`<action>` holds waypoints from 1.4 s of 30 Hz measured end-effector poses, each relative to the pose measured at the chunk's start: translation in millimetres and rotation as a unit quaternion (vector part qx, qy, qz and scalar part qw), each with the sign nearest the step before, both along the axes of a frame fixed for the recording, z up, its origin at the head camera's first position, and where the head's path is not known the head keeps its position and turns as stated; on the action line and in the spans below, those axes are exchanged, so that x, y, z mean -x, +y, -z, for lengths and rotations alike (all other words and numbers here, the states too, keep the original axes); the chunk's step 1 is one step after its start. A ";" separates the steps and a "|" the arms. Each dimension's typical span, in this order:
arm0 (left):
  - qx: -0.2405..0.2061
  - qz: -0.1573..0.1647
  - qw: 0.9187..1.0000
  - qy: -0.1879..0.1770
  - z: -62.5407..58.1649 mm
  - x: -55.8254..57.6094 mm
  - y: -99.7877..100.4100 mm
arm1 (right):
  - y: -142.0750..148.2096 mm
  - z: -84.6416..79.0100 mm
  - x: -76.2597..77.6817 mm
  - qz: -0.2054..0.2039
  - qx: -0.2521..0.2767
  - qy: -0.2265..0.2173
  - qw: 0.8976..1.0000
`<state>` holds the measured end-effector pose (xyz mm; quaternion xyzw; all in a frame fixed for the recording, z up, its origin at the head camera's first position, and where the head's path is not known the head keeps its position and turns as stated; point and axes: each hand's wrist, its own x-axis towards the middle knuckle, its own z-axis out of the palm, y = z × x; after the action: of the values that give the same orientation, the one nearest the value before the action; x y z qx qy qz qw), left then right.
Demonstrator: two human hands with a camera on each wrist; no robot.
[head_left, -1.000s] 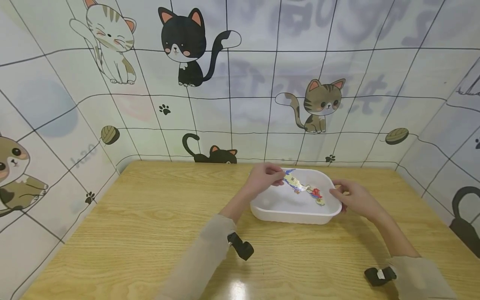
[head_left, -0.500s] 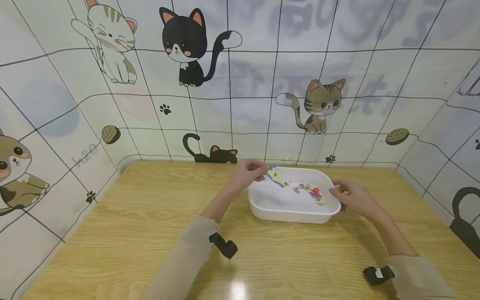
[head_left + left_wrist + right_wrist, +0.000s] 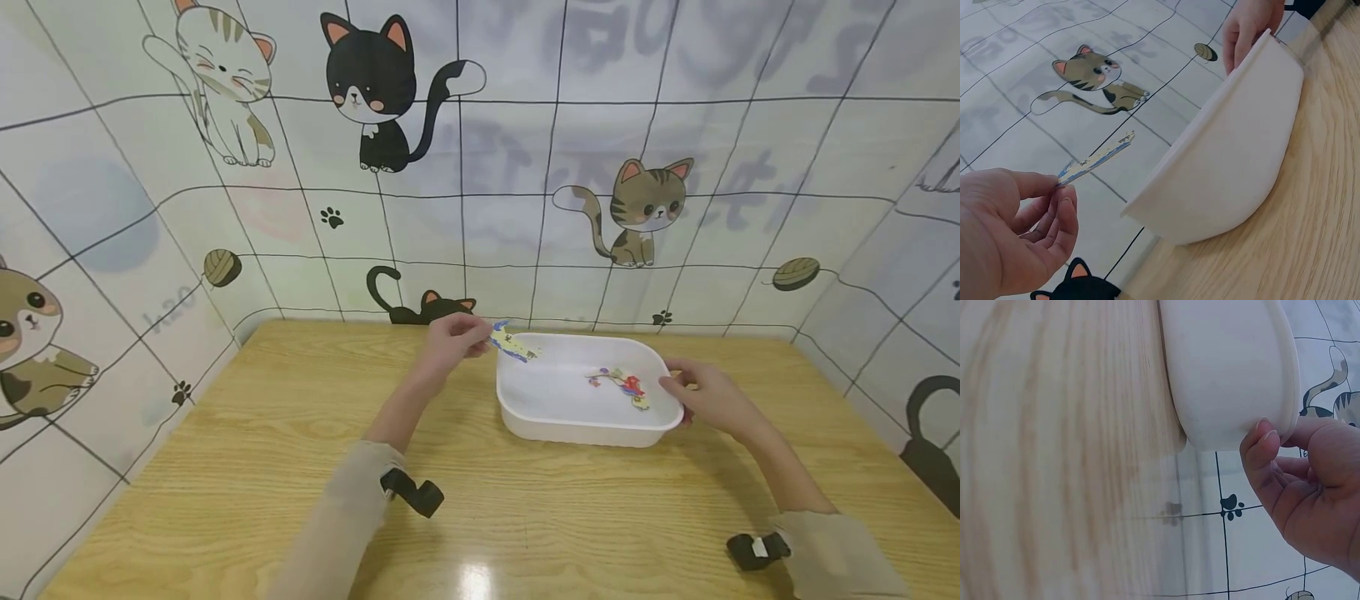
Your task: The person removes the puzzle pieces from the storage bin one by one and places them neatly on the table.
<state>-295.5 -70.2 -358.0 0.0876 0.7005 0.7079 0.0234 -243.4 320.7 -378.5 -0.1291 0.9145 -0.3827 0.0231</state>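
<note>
My left hand (image 3: 452,343) pinches a flat yellow-and-blue sticker-like cutout (image 3: 513,342) by one end, above the left rim of a white plastic tray (image 3: 585,432). In the left wrist view the cutout (image 3: 1099,157) appears thin, held between thumb and fingertips, apart from the tray wall. My right hand (image 3: 708,394) grips the tray's right rim, thumb on the inner side and fingers outside. Inside the tray, toward the right, lie several small colourful cutouts (image 3: 632,387) in red, yellow and blue. In the right wrist view the curled fingers (image 3: 1261,447) touch the outer wall.
A light wooden table (image 3: 247,433) carries the tray near its back edge. Behind and at both sides hangs a white gridded cloth (image 3: 502,233) printed with cartoon cats. Each sleeve bears a black wrist camera (image 3: 412,493).
My left hand has moved left, carrying the yellow-and-blue cutout from over the tray's middle to its left rim. My right hand keeps its grip on the tray, which has hardly moved.
</note>
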 end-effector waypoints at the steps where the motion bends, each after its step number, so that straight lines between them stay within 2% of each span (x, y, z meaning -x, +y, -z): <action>1: -0.003 -0.005 1.000 -0.005 0.5 0.3 -3.7 | 0.4 0.0 0.0 -0.001 0.001 0.000 1.000; 6: -0.010 -0.023 0.999 -0.023 4.9 2.8 -20.0 | 1.1 -0.5 -0.2 0.000 0.003 -0.002 1.000; 13: 0.001 -0.053 0.998 -0.046 13.6 5.0 -40.3 | -0.8 -2.8 -2.7 -0.008 0.015 -0.007 1.000; 16: -0.014 -0.063 0.996 -0.061 18.1 7.8 -47.2 | -1.1 -3.1 -3.0 -0.010 0.017 -0.007 1.000; 25: -0.005 -0.071 0.994 -0.086 34.9 15.8 -62.5 | -0.3 -2.4 -2.4 -0.004 0.005 -0.007 1.000; 35: 0.043 -0.078 0.991 -0.100 48.0 22.6 -66.0 | 0.3 -2.1 -1.2 -0.010 0.013 -0.011 1.000; 38: 0.083 -0.081 0.989 -0.092 51.4 23.1 -66.9 | 0.2 -2.4 -1.3 -0.013 0.014 -0.011 1.000; 42: 0.128 -0.084 0.986 -0.062 51.8 20.9 -67.3 | 1.1 -2.2 -0.4 -0.015 0.012 -0.010 1.000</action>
<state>-316.4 -137.5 -409.8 -0.0190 0.7875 0.6157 0.0186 -243.1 321.8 -376.3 -0.1387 0.9077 -0.3945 0.0367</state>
